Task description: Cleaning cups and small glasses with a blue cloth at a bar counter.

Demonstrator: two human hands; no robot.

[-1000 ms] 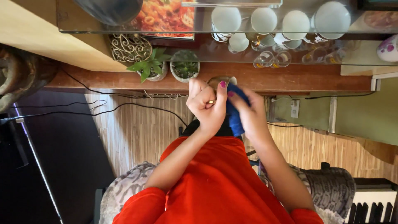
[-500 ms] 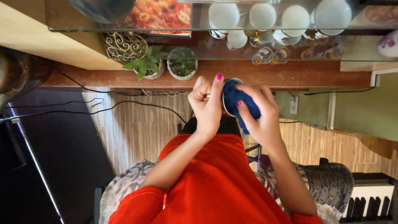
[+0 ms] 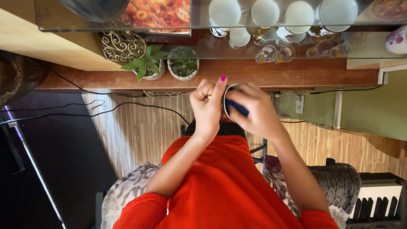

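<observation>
My left hand is closed around a small round cup, of which only the pale rim shows between my hands. One finger with a pink nail sticks up along the rim. Against the cup's mouth my right hand presses a dark blue cloth. Only a strip of the cloth shows under the fingers. Both hands are held in front of my red top, just below a wooden ledge.
Two small potted plants stand on the ledge beside a wire ornament. A glass shelf above holds several white cups and glasses. Black cables cross the wall at left. A piano keyboard is at the bottom right.
The blue cloth was wide open to view in my right hand; now it is mostly covered, pushed against the cup's mouth. Both hands sit closer together.
</observation>
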